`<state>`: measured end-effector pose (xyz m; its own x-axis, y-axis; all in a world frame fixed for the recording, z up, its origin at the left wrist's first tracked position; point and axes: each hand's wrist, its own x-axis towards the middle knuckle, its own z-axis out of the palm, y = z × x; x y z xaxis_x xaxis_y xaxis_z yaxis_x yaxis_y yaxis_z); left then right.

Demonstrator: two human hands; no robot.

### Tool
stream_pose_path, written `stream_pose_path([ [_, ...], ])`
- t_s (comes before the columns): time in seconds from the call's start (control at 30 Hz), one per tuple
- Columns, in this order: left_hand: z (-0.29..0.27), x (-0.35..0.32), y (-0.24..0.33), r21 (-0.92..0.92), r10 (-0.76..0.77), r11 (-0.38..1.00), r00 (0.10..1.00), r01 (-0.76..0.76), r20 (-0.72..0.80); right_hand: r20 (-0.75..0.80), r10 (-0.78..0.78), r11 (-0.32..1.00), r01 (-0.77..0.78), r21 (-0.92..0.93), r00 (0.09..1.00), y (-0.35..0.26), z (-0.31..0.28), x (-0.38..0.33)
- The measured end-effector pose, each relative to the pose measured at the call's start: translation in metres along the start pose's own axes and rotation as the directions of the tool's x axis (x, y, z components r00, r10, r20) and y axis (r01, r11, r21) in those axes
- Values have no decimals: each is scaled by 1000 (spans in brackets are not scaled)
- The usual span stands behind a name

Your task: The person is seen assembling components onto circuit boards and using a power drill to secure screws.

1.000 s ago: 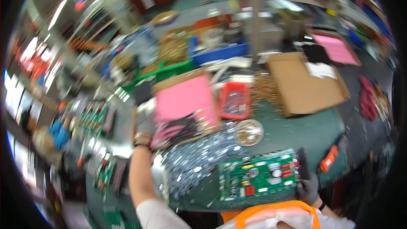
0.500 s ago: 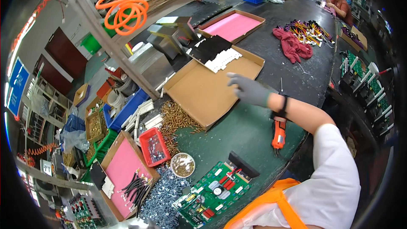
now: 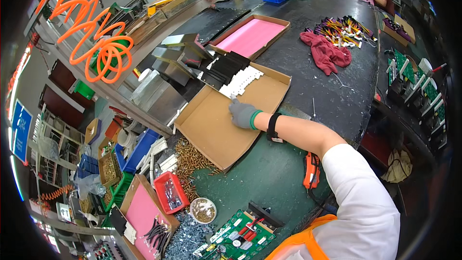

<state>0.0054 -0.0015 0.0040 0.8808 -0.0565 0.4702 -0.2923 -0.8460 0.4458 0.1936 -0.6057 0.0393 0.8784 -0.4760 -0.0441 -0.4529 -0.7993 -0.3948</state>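
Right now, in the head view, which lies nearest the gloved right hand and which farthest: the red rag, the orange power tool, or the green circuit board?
From the right hand, inside the flat cardboard box:
1. Orange power tool, below it by the forearm.
2. Red rag, up and to the right.
3. Green circuit board, at the bottom edge.

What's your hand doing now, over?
Right hand gloved, inside flat cardboard box, fingertips at the white parts. Left hand not in view. Nothing blocking the reach.

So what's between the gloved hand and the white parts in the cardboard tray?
Head view: only bare cardboard of the tray separates the right hand from the white parts.
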Motion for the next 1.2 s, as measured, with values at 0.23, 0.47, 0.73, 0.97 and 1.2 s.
stream_pose_path([
  [0.23, 4, -7, -17, 53, 57, 997, 996, -53, -68, 60, 48, 996, -53, 69, 997, -2, -6, 5],
  [0.47, 11, -15, -46, 117, 127, 987, 984, -113, -122, 60, 86, 990, -92, 110, 995, 11, -8, 10],
  [0.73, -6, 8, 8, 25, 90, 996, 996, -90, -25, 22, 103, 988, -105, 113, 994, 14, -9, 12],
  [0.97, -17, 25, 45, -9, 93, 996, 995, -92, 42, 10, 148, 982, -148, 117, 989, 31, -14, 13],
  [1.2, -14, 20, 41, -13, 75, 997, 997, -75, -11, -33, 67, 995, -64, 83, 997, 51, -9, 27],
])
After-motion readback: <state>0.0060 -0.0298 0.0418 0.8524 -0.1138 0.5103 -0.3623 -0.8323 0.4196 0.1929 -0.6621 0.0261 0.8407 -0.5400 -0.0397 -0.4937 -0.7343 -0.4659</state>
